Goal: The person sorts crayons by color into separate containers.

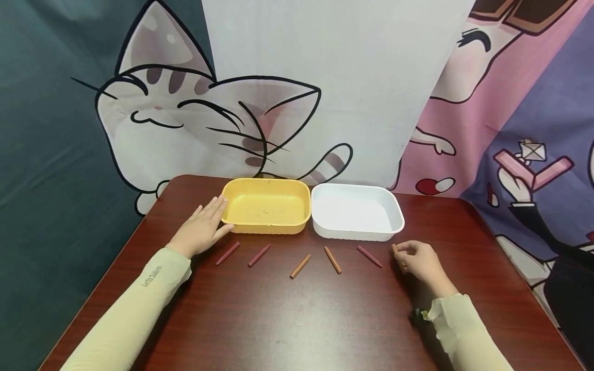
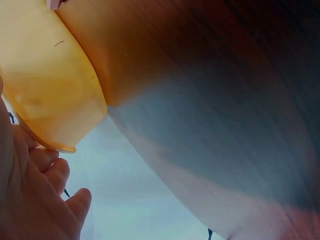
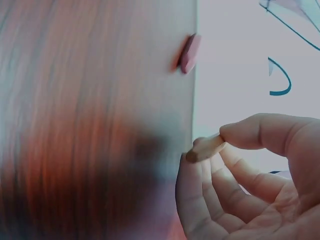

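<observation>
In the head view my left hand (image 1: pixel 199 230) lies at the left side of a yellow tray (image 1: pixel 266 230), fingers extended along its rim. The left wrist view has these fingers (image 2: pixel 57 172) beside the tray's wall (image 2: pixel 75 100). My right hand (image 1: pixel 419 260) pinches a short orange-brown crayon (image 3: pixel 206 148) between thumb and fingertips, just off the near right corner of a white tray (image 1: pixel 357 234). Much of that crayon is hidden by the fingers in the head view. A dark red crayon (image 1: pixel 369 256) lies to the left of this hand.
More crayons lie spread in front of the trays: two dark red ones (image 1: pixel 227 253) (image 1: pixel 259 255) at left, and two orange-brown ones (image 1: pixel 300 266) (image 1: pixel 332 260) in the middle. The brown table (image 1: pixel 278 330) ends behind the trays at a printed cloth (image 1: pixel 371 93).
</observation>
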`<control>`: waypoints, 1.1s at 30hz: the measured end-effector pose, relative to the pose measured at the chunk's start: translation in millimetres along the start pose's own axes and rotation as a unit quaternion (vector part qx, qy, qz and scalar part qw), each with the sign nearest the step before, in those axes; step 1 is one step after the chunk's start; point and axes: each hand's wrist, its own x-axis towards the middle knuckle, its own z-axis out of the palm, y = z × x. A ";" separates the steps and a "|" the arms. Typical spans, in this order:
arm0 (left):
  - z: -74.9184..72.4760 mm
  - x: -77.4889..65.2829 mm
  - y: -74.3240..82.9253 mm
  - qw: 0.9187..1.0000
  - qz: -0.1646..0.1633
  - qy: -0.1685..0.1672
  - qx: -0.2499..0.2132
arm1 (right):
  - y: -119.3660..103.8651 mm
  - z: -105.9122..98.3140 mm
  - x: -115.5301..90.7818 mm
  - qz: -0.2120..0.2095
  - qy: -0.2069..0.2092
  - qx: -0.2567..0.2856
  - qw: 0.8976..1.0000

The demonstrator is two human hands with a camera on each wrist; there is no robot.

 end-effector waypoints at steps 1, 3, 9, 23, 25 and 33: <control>0.0 0.1 -0.2 1.000 0.000 -0.001 0.000 | -1.3 1.0 -0.8 0.001 -0.007 0.023 1.000; -0.1 0.4 -0.5 1.000 0.000 -0.001 0.000 | -4.4 3.0 -2.0 0.002 -0.023 0.071 0.997; 0.1 1.1 -0.1 1.000 0.001 -0.001 0.000 | -16.7 10.5 -5.5 -0.008 -0.085 0.182 0.980; 0.3 1.6 0.3 1.000 -0.003 -0.003 -0.007 | -61.3 38.0 -5.8 -0.056 -0.175 0.264 0.947; 0.4 1.8 0.2 1.000 -0.004 -0.003 -0.007 | -68.4 43.7 -5.2 -0.058 -0.183 0.272 0.943; 2.3 2.4 -0.6 1.000 -0.004 -0.003 -0.010 | -98.7 64.8 1.6 -0.059 -0.196 0.327 0.922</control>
